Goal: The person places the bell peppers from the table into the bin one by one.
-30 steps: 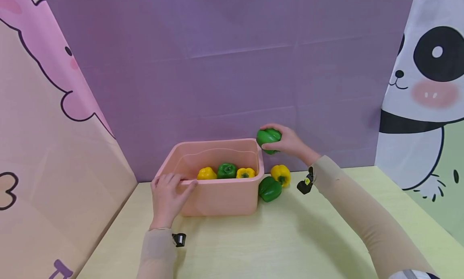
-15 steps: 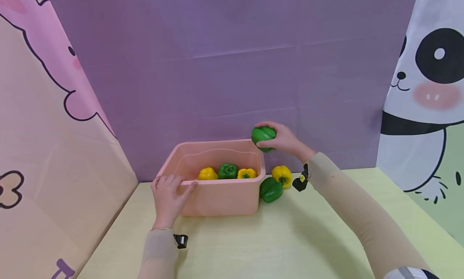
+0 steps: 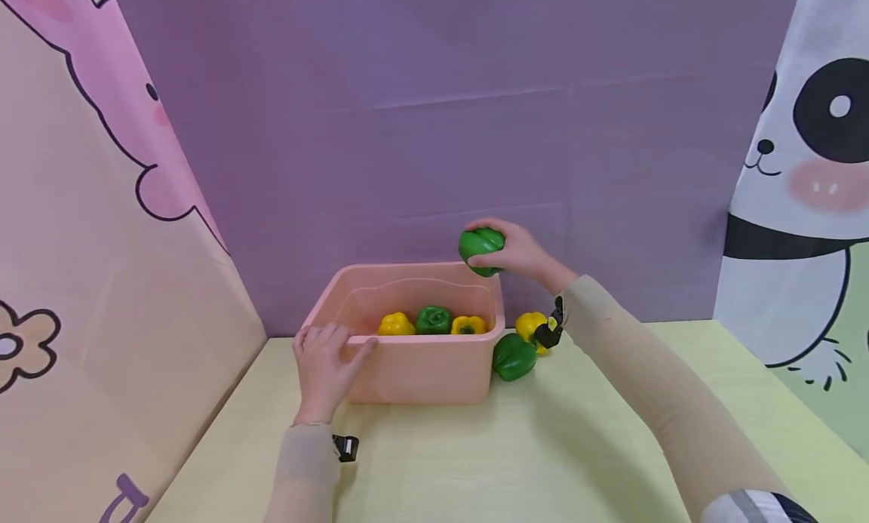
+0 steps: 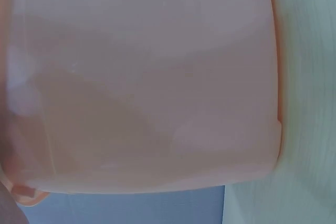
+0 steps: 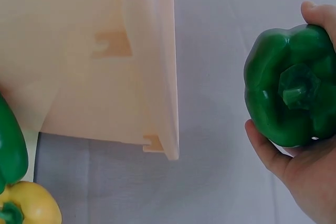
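My right hand (image 3: pixel 511 251) grips a green bell pepper (image 3: pixel 481 250) over the back right corner of a pink plastic bin (image 3: pixel 421 368). In the right wrist view the held bell pepper (image 5: pixel 294 85) turns its stem to the camera, thumb and fingers around its sides. My left hand (image 3: pixel 327 368) holds the bin's front rim near its left corner, thumb along the rim and fingers over it. Inside the bin lie a yellow bell pepper (image 3: pixel 397 324), a green one (image 3: pixel 434 321) and another yellow bell pepper (image 3: pixel 469 325). The left wrist view is filled by the bin's wall (image 4: pixel 147 87).
Against the bin's right side rests a green bell pepper (image 3: pixel 514 357), with a yellow bell pepper (image 3: pixel 529 324) behind it, partly covered by the right wrist camera (image 3: pixel 550 330). The light wooden table (image 3: pixel 434 463) meets a purple cloth wall (image 3: pixel 407 168) behind the bin.
My right hand has carried the green bell pepper left and slightly up, from beside the bin to above its back right corner. The left hand stays on the rim. The head view has shifted slightly.
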Demonstrator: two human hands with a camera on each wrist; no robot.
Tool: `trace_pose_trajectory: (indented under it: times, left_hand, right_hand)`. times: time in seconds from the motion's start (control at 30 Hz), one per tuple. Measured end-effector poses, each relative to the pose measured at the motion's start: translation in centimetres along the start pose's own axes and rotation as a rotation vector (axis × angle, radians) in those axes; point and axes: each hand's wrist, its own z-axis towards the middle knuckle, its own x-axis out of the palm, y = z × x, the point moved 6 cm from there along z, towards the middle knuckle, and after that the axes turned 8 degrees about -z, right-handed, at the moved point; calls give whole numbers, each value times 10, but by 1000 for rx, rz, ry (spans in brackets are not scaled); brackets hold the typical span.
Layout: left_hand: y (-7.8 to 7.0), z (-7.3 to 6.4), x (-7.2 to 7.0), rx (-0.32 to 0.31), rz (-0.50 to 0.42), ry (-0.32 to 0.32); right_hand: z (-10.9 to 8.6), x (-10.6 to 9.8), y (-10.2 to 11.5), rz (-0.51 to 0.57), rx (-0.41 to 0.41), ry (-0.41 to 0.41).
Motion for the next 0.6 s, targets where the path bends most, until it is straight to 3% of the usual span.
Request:
trace_pose_trajectory:
  times: [0.6]
  left_hand:
    - [-1,2,2,0,17,-3]
  right_hand:
    - [20,10,7,23,6,26]
